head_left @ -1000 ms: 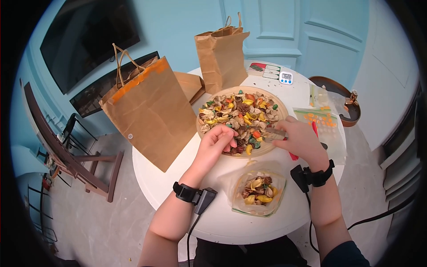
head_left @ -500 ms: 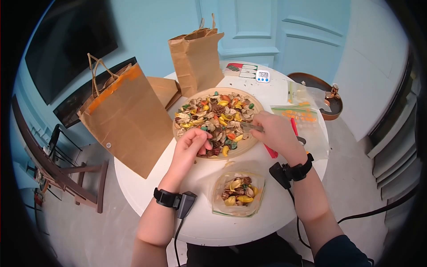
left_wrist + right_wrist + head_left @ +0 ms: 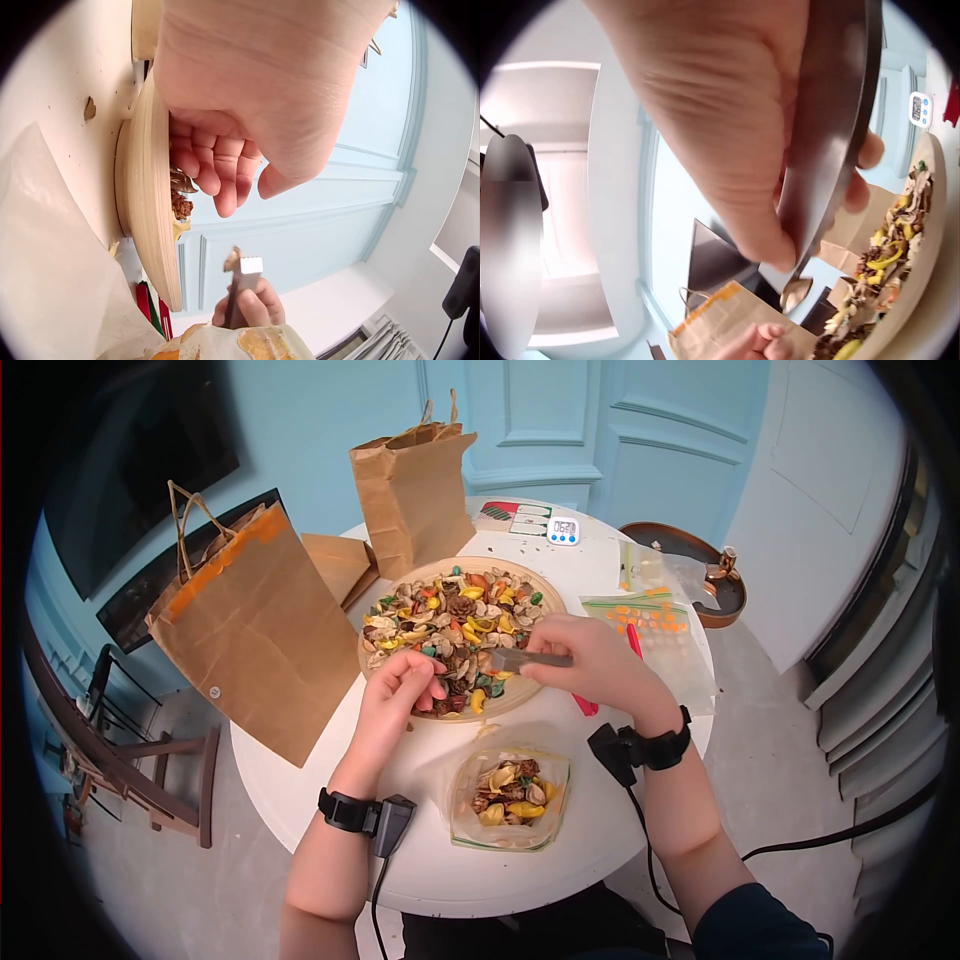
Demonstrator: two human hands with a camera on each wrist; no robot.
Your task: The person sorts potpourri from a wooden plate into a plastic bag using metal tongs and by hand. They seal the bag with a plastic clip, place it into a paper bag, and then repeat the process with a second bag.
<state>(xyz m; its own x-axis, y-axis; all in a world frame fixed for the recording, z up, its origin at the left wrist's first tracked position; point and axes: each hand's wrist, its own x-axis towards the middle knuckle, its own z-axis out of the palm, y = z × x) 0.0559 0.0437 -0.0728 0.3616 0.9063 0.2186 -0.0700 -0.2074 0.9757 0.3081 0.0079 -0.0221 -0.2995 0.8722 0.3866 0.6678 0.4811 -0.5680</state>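
Observation:
My right hand (image 3: pixel 592 660) grips a pair of dark metal tongs (image 3: pixel 535 658) over the right part of the potpourri. In the right wrist view a small beige dried piece (image 3: pixel 796 294) sits at the tips of the tongs; it also shows in the left wrist view. The potpourri (image 3: pixel 470 622), with yellow, orange, green and brown pieces, fills a round wooden tray (image 3: pixel 522 698). My left hand (image 3: pixel 400 688) hovers at the tray's near left edge, its fingers loosely curled and holding nothing. Nearer me, an open clear plastic bag (image 3: pixel 560 815) holds some potpourri.
Brown paper bags (image 3: pixel 265 630) stand at the left and back (image 3: pixel 415 500). A white timer (image 3: pixel 564 531) and printed cards (image 3: pixel 515 518) lie at the far side. Zip bags with orange marks (image 3: pixel 655 645) and a red-handled object (image 3: pixel 634 640) lie on the right.
My right hand has raised the tongs from among the potpourri and turned them so they show more broadly. The left hand stays by the tray. The head view has swung right.

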